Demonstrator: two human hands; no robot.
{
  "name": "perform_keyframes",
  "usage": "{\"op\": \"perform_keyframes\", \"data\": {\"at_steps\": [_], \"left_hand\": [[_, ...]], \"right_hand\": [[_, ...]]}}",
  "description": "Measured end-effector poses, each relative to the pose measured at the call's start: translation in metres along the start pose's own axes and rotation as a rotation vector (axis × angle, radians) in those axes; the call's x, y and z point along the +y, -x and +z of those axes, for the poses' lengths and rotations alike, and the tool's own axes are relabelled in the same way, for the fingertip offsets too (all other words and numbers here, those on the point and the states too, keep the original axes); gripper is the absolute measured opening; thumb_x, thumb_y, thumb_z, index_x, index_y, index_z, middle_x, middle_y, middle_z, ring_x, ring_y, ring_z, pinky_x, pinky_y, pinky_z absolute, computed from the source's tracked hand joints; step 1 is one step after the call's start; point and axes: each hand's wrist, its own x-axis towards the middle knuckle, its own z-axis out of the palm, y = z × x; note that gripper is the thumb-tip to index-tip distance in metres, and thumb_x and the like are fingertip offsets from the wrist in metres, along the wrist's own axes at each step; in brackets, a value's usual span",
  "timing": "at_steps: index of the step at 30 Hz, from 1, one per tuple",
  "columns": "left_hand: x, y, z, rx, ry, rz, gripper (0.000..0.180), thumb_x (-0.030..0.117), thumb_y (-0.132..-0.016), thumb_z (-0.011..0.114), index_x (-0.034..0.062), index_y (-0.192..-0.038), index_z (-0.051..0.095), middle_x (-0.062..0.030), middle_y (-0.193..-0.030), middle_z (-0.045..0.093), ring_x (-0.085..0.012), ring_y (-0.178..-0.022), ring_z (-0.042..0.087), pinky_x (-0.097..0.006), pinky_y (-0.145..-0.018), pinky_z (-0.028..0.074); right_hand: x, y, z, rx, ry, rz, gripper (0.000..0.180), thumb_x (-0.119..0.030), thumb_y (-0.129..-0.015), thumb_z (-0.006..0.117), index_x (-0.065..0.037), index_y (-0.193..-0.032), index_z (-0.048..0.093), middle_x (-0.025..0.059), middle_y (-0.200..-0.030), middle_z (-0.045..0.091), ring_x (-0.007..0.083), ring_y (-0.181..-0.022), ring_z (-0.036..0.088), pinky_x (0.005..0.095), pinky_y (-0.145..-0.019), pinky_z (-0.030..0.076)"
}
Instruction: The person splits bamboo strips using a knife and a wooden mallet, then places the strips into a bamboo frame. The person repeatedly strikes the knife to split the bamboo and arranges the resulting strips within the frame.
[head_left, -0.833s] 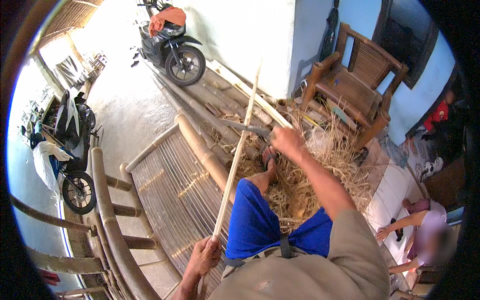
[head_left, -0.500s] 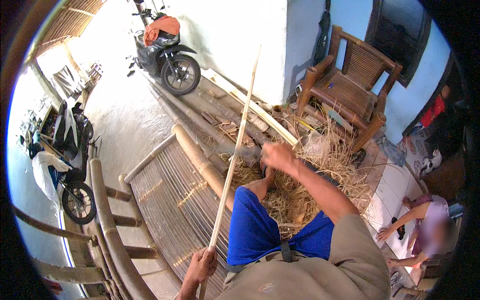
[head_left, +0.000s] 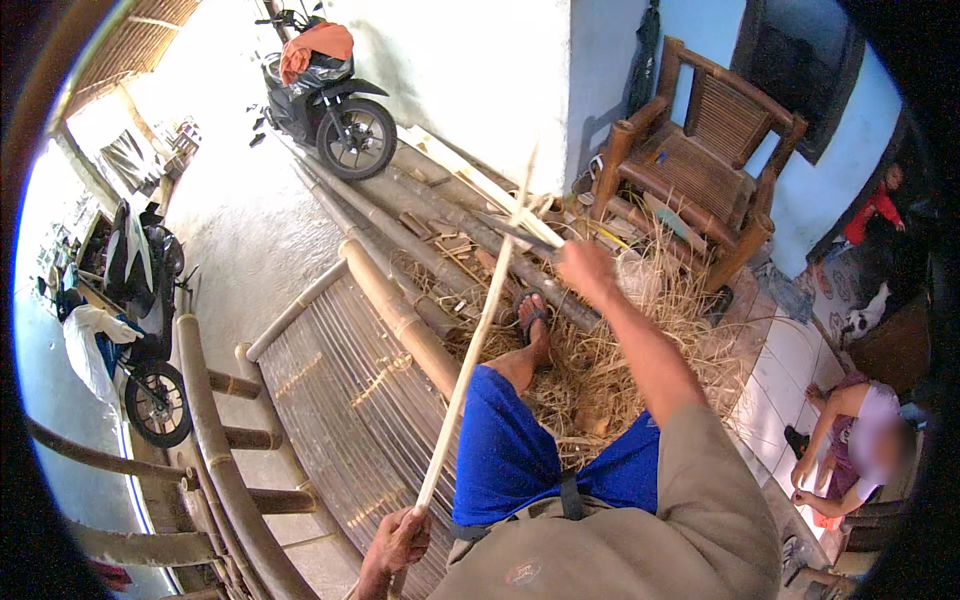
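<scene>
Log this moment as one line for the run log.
left hand: grips bamboo strip at lower end | right hand: holds blade against strip's upper part | shavings: piled by sandalled foot

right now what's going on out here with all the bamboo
A person sits on a slatted bamboo bench, working a long pale bamboo strip. The left hand has its grip on the strip's lower end, and the right hand holds a blade against it near the top. Shavings lie piled around the sandalled foot. Bamboo poles lie along the wall, beside a bamboo chair.
</scene>
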Motion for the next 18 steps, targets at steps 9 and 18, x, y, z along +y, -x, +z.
{"op": "perform_keyframes", "data": {"at_steps": [9, 18], "left_hand": [[-0.02, 0.001, -0.003, 0.039, 0.019, -0.051, 0.042, 0.047, -0.1, 0.053, 0.0128, -0.077, 0.049, 0.0069, -0.058, 0.036, -0.0049, -0.046, 0.032, -0.023, -0.041, 0.024], [-0.035, -0.01, -0.009, 0.126, -0.164, -0.069, 0.044, 0.043, -0.101, 0.053, 0.0137, -0.069, 0.049, 0.0062, -0.055, 0.042, -0.0074, -0.043, 0.036, -0.027, -0.039, 0.026]], "right_hand": [[0.013, 0.0, 0.0, 0.022, -0.04, 0.186, 0.03, -0.029, -0.081, 0.066, 0.0, -0.085, 0.071, 0.0243, -0.079, 0.07, 0.0386, -0.072, 0.071, 0.0499, -0.067, 0.055], [-0.026, 0.033, 0.041, -0.585, -1.452, 0.371, 0.024, -0.027, -0.085, 0.075, -0.007, -0.089, 0.061, -0.0006, -0.059, 0.054, 0.01, -0.047, 0.051, 0.0284, -0.042, 0.043]]}}
